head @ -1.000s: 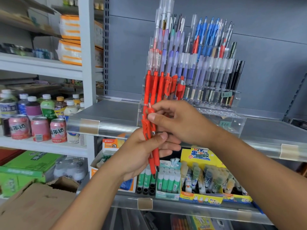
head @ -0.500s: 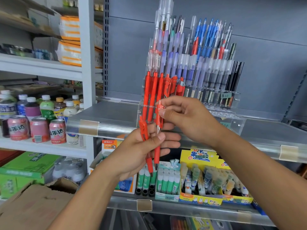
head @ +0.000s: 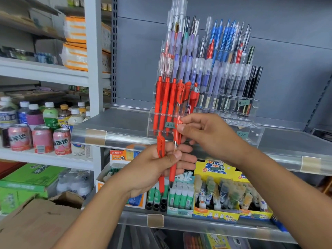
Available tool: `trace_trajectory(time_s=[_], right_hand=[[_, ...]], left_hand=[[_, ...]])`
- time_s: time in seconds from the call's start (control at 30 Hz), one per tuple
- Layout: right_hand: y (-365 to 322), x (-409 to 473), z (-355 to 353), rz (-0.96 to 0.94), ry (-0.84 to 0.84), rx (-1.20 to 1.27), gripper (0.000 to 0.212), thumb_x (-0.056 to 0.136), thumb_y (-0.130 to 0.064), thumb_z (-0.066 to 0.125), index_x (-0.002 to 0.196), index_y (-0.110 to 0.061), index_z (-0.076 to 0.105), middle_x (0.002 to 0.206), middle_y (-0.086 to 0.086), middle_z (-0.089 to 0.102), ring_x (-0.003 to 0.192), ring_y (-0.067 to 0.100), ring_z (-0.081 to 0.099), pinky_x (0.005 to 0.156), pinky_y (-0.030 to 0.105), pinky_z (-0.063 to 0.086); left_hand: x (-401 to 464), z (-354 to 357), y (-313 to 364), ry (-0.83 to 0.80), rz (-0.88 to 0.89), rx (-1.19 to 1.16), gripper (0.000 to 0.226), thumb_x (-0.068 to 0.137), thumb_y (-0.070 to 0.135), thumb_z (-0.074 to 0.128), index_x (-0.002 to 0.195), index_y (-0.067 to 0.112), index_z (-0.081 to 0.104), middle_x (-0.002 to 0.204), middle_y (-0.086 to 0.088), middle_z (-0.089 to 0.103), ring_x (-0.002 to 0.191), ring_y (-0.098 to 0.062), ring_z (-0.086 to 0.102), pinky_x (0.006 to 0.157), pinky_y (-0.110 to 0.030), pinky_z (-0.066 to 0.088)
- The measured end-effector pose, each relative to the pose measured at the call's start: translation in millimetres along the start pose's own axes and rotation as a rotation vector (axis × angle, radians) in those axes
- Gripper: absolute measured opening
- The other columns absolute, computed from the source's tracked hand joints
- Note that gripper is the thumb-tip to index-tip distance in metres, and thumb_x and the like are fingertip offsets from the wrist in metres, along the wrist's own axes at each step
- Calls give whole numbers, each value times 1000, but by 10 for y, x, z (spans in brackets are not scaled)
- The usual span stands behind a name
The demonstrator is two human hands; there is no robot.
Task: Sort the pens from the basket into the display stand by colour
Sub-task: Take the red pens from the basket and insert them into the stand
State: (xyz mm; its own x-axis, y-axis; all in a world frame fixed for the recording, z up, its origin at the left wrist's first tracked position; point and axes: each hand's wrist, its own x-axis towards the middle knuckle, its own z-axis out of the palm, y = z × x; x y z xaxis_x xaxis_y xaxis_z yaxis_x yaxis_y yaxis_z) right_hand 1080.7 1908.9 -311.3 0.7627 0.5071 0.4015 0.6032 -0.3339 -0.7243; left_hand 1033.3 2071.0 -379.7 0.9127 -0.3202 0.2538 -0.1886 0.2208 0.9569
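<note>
Red pens (head: 167,159): two clamped upright in left hand (head: 152,168), below display stand (head: 203,121). Right hand (head: 206,133) grip narrow, pinching one pen's top. Best drawn straight up, tip down into red row (head: 172,103), left grip firm on the other.

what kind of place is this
Most likely a small shop or convenience store: a clear pen display stand with price tags, drink cans and bottles on shelves, and boxed glue sticks below.
</note>
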Motion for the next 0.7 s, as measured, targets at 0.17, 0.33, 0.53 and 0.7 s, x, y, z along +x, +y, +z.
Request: trace_trajectory(time_s=[0.17, 0.33, 0.53, 0.7], right_hand=[[-8, 8, -2, 10, 18, 20, 15, 93, -22, 62, 99, -10, 69, 74, 4, 70, 67, 7, 63, 64, 19, 52], [-23, 16, -3, 22, 20, 42, 14, 92, -18, 63, 103, -11, 68, 72, 1, 69, 66, 6, 64, 64, 18, 52], [-111, 71, -88, 1, 76, 55, 8, 91, -13, 64, 98, -11, 69, 76, 3, 70, 67, 6, 66, 64, 18, 52], [-350, 243, -369, -40, 165, 10, 11, 92, -15, 64, 101, -12, 69, 78, 0, 72, 69, 5, 66, 66, 16, 51]], left_hand=[[8, 5, -6, 0, 7, -18, 32, 86, 19, 52, 115, 11, 63, 107, -7, 75, 102, -19, 71, 81, -22, 55], [4, -10, -15, -3, 14, -36, 34, 86, 19, 53, 118, 13, 63, 109, -8, 74, 103, -21, 71, 83, -24, 55], [22, -45, -5, 19, 19, -44, 36, 89, 18, 51, 123, 12, 60, 115, -8, 72, 110, -21, 67, 91, -26, 55], [28, -68, 6, 70, 17, -52, 33, 88, 19, 53, 119, 12, 64, 112, -7, 73, 106, -19, 69, 84, -22, 56]])
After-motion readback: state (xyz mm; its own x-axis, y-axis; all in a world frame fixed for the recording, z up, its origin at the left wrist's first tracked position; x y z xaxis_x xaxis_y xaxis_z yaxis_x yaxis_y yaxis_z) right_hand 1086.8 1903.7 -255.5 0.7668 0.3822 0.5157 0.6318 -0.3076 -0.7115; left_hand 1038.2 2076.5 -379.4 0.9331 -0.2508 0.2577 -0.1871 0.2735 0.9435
